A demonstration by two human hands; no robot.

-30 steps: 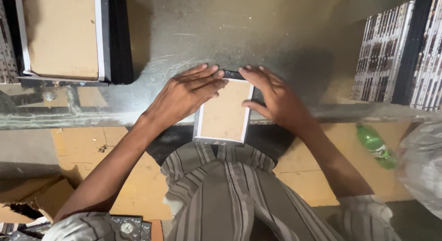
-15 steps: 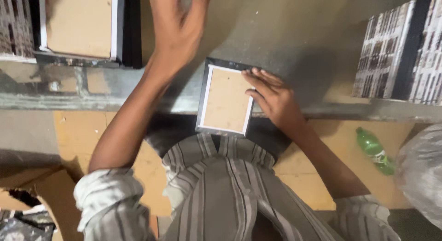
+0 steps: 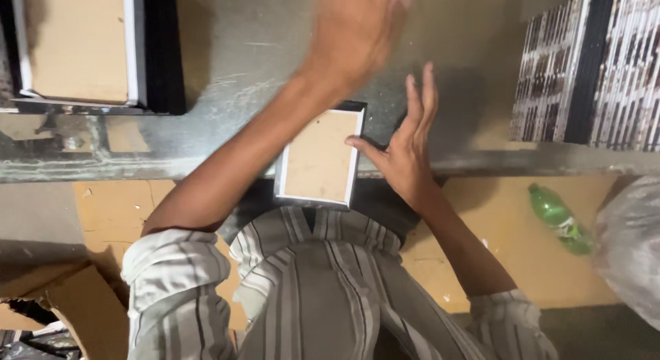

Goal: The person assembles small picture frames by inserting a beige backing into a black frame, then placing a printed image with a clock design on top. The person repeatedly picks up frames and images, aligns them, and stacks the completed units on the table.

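A small picture frame lies face down on the grey metal table, its brown backing board up, its near end hanging over the table's front edge. My right hand rests beside the frame's right side, fingers spread, thumb touching the frame's edge. My left hand is raised over the table beyond the frame, blurred, holding nothing; its forearm crosses above the frame's left corner.
A stack of larger frames with brown backing sits at the table's back left. Rows of dark frames stand on edge at the right. On the floor lie a green plastic bottle, cardboard sheets and a plastic bag.
My left hand left the frame and swung up and to the right across the table. My right hand opened its fingers and slid to the frame's right side. The frame sits a little farther over the edge.
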